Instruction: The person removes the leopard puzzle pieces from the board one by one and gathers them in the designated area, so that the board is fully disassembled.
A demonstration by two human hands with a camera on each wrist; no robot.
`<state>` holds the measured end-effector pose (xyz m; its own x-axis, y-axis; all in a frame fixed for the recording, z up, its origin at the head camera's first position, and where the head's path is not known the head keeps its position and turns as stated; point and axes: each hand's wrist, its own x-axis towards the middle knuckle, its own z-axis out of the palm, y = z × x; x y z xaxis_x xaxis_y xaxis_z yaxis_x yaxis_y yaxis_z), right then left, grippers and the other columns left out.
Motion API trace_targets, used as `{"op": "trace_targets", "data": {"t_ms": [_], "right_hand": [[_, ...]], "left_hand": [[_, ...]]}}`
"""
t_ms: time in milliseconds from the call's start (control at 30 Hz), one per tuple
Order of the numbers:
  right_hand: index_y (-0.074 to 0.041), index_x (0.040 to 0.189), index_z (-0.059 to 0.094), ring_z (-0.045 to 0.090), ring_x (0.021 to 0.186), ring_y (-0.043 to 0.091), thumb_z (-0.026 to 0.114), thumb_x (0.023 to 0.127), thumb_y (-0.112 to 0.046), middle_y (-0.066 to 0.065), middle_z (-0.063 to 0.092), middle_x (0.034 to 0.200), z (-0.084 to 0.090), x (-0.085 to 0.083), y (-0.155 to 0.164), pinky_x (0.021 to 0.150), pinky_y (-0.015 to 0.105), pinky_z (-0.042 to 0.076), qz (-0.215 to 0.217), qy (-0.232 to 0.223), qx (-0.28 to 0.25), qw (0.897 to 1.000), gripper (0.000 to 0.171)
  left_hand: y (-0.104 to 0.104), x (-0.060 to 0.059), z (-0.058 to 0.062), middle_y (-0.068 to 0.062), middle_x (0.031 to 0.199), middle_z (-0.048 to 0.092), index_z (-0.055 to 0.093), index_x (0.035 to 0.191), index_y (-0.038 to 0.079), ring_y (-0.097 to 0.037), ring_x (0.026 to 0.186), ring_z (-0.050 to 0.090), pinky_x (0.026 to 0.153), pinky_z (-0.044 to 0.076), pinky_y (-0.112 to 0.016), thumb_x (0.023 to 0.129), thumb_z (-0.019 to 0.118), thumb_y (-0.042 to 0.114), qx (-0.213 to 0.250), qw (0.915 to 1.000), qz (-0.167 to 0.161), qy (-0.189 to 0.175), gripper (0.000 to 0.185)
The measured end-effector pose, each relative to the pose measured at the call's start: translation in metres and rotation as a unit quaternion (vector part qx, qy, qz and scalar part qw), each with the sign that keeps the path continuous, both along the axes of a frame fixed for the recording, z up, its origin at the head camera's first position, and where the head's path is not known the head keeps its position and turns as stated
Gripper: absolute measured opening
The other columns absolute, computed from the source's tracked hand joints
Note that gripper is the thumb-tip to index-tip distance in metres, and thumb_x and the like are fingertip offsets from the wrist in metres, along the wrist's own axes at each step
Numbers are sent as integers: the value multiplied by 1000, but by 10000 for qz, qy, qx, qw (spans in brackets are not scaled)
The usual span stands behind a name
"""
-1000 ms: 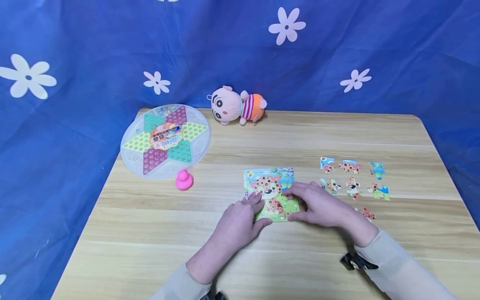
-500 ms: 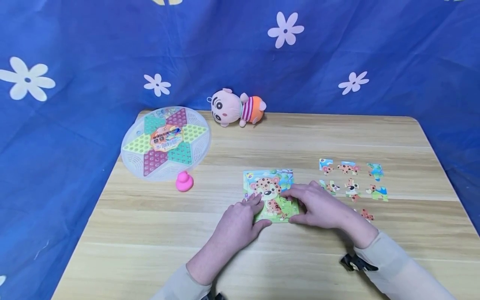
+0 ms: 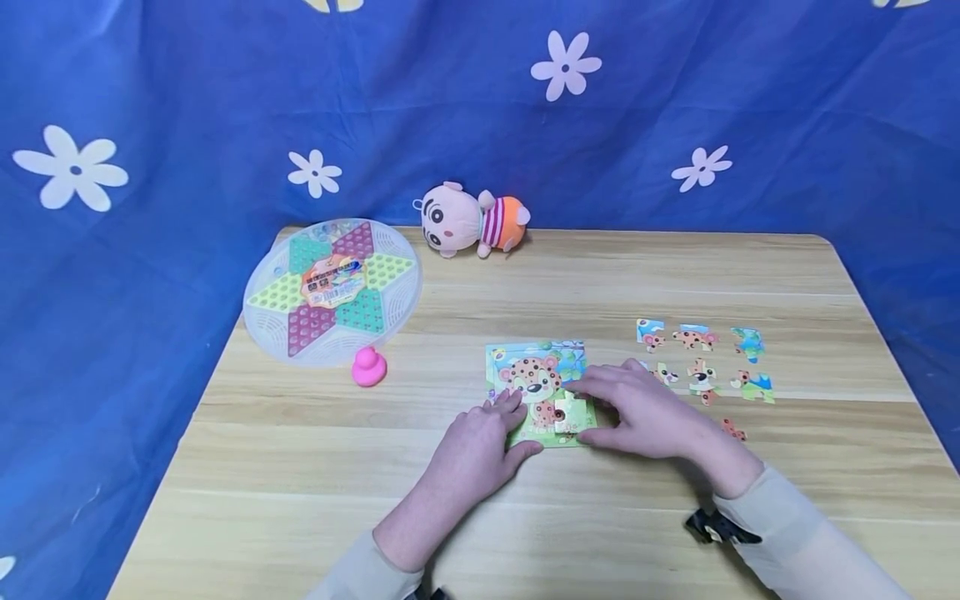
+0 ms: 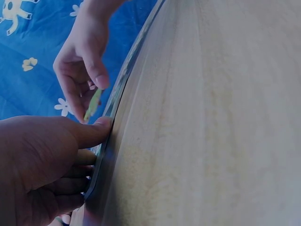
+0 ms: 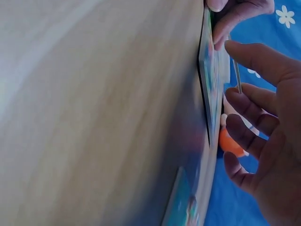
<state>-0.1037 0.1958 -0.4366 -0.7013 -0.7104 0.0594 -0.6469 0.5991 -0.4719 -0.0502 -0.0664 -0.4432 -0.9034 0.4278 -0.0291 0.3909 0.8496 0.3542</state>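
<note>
A leopard jigsaw puzzle (image 3: 531, 375) lies flat in the middle of the wooden table. My left hand (image 3: 476, 440) holds it from the left, thumb at the near edge and fingers over the left side. Above its lower right part, a green puzzle piece (image 3: 573, 414) is raised and tilted. My right hand (image 3: 647, 414) pinches that piece between thumb and fingers. Seen edge-on in the right wrist view, the thin puzzle piece (image 5: 238, 77) sits between thumb and fingertips, while the other fingers are loosely curled.
Several loose puzzle pieces (image 3: 702, 374) lie in rows to the right, one partly behind my right forearm. At the back left are a Chinese checkers board (image 3: 307, 325), a pink rubber duck (image 3: 369, 367) and a plush doll (image 3: 457, 218). A blue curtain (image 3: 480, 100) hangs behind the table.
The puzzle piece at the puzzle's lower right has come up and tilted in my right hand. My left hand has stayed in place. The head view has tipped slightly upward.
</note>
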Motion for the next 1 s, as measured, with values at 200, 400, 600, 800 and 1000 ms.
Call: {"op": "trace_targets", "data": {"t_ms": [200, 400, 600, 800, 1000], "right_hand": [[-19, 135, 61, 46, 78, 8, 75, 83, -48, -16, 55, 104, 6, 3, 15, 78, 31, 30, -92, 5, -185, 9998, 61], [-19, 139, 56, 49, 80, 10, 73, 87, -46, -16, 53, 104, 11, 9, 37, 83, 32, 29, -295, -237, -268, 9989, 62], [-24, 142, 53, 51, 88, 10, 72, 87, -44, -19, 52, 111, 13, 14, 62, 84, 33, 33, -582, -223, -297, 9976, 61], [-27, 143, 51, 52, 91, 9, 77, 86, -33, -19, 53, 118, 13, 23, 93, 81, 32, 35, -885, -189, -278, 9955, 63], [-25, 143, 51, 55, 93, 6, 82, 80, -14, -16, 55, 117, 12, 32, 127, 79, 26, 37, -981, 84, -394, 9944, 71]], "left_hand": [[-3, -1, -1, -5, 143, 52, 64, 130, 11, -24, 130, 49, 99, 46, -48, 89, 64, 56, 32, 9999, -55, 95, 61], [-4, -2, -1, -7, 144, 50, 64, 131, 9, -26, 132, 47, 101, 45, -47, 89, 65, 55, 95, 9999, -93, 79, 62], [-4, -7, -2, -9, 142, 52, 65, 129, 8, -26, 131, 48, 101, 45, -45, 89, 67, 52, 114, 9996, -112, 216, 59], [-4, -9, -2, -10, 142, 53, 64, 129, 7, -26, 131, 48, 103, 43, -44, 89, 66, 51, 83, 9995, -166, 240, 60], [-4, -10, -1, -10, 142, 52, 64, 130, 7, -25, 132, 47, 104, 42, -44, 90, 66, 51, 77, 9995, -214, 224, 60]]}}
